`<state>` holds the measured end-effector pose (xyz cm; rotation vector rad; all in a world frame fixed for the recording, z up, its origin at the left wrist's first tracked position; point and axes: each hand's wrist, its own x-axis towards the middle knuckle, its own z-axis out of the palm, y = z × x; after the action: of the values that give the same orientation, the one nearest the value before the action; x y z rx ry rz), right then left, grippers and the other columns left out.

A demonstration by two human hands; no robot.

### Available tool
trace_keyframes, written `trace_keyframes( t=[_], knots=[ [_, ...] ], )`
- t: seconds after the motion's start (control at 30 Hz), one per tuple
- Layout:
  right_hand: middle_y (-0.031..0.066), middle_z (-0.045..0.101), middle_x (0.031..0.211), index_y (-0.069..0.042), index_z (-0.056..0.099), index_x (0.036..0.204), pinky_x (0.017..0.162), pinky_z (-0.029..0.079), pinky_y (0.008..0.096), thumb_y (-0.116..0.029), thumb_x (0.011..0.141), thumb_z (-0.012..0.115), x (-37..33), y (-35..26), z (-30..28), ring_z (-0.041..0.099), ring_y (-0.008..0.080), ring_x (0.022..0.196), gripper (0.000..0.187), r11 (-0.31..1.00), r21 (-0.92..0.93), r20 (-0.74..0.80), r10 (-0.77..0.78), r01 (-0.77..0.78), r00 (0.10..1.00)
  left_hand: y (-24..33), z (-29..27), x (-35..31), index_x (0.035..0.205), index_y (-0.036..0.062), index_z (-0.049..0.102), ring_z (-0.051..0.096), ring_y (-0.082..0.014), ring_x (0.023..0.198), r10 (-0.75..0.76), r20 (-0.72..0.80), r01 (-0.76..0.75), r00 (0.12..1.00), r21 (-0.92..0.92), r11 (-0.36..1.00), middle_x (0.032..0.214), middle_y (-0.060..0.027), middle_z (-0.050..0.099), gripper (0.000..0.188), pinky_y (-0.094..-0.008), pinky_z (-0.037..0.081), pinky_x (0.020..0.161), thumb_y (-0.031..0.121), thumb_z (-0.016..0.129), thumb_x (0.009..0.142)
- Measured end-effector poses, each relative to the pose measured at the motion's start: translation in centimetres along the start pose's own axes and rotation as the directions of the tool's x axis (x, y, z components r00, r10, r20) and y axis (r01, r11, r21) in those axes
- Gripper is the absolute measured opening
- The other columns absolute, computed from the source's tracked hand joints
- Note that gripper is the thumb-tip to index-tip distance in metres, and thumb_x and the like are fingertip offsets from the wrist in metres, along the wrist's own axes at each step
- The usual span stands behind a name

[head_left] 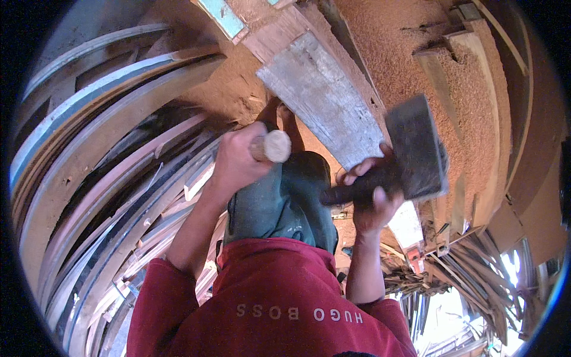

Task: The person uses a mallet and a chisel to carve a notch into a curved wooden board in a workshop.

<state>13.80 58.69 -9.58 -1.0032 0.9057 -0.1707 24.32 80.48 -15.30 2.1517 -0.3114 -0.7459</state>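
My left hand (238, 152) is closed around a round wooden handle (276, 146), its pale cut end pointing at me. Most of the handle's length is hidden by the hand. Across from it, my right hand (376, 205) grips a dark tool with a broad, flat, rectangular head (418, 149) and a thick, tapering stem. Its exact kind is not plain. The stem's narrow end points left, toward my lap; the two held things are apart. Beyond my right hand lies a grey, weathered board (321, 95), sloping away to the upper left.
Long wooden boards and strips (107, 143) are piled along my left. Sawdust (392, 47) covers the ground ahead and to the right. More planks (485, 113) stand at the right, and a heap of thin offcuts (470, 268) lies at the lower right.
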Motion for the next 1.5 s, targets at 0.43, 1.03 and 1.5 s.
trace_keyframes(
  t=[0.43,1.03,1.5],
  knots=[
    [0.0039,0.055,0.062,-0.001,0.053,0.090,0.042,0.045,0.0294,-0.024,0.103,0.059,7.6,5.5,7.5,0.054,0.0121,0.047,0.027,0.860,-0.506,-0.071,-0.119,0.067,0.990,-7.4,1.1,-6.9,0.092,0.0002,0.067,0.073,-0.0282,0.085,-0.362,0.021,0.361,0.932,-0.122,0.924,0.085,-0.0178,0.071,0.024,-0.0370,0.054,0.074,0.007,0.079,0.072],
    [0.0060,0.053,0.062,-0.002,0.049,0.095,0.041,0.046,0.0313,-0.024,0.102,0.059,6.3,6.8,8.5,0.054,0.0147,0.047,0.026,0.998,0.058,-0.205,0.027,-0.015,0.978,-8.9,2.1,-5.8,0.100,-0.0002,0.069,0.072,-0.0324,0.088,-0.276,-0.028,0.273,0.961,-0.087,0.958,0.091,-0.0186,0.072,0.033,-0.0379,0.054,0.080,0.008,0.079,0.070],
    [0.0029,0.058,0.075,-0.001,0.059,0.111,0.047,0.048,0.0267,-0.022,0.095,0.067,4.9,3.5,2.6,0.057,0.0107,0.056,0.027,0.862,-0.503,-0.202,-0.190,0.065,0.961,-1.9,-0.2,-3.2,0.086,0.0041,0.061,0.070,-0.0351,0.080,-0.109,0.057,0.109,0.992,0.013,0.994,0.080,-0.0180,0.066,0.028,-0.0407,0.054,0.069,0.011,0.080,0.067]
  ],
)
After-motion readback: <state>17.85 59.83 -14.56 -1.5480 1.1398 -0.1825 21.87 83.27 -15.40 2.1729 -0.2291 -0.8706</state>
